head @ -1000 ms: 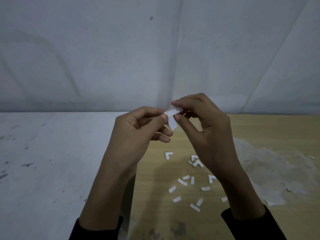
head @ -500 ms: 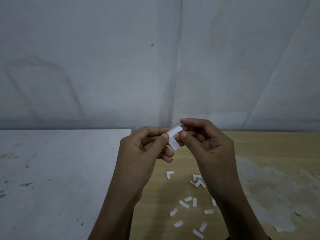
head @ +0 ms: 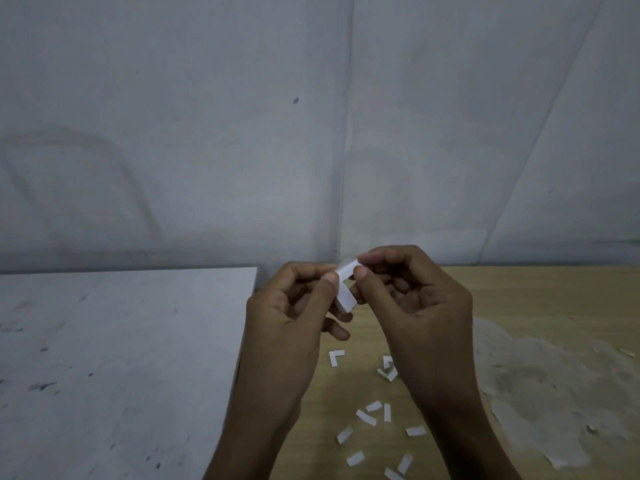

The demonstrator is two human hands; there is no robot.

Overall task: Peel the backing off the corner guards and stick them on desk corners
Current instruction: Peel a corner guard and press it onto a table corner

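Both hands hold one small white L-shaped corner guard (head: pixel 345 289) in the air above the wooden desk (head: pixel 519 296). My left hand (head: pixel 291 313) pinches its lower arm between thumb and forefinger. My right hand (head: pixel 412 299) pinches the upper end with thumb and forefinger tips. Whether any backing has come loose cannot be told. Several small white backing strips (head: pixel 365 417) lie scattered on the wood below the hands, and an L-shaped white piece (head: pixel 336 357) lies among them.
A white desk (head: pixel 121 358) fills the left side, its far right corner at the wall beside my left hand. A patch of worn, whitish residue (head: pixel 540 386) covers the wooden desk on the right. A grey wall stands close behind both desks.
The view has tilted up, so the hands sit lower in the frame. The right thumb and forefinger have shifted along the guard's upper end while the left hand keeps its pinch.
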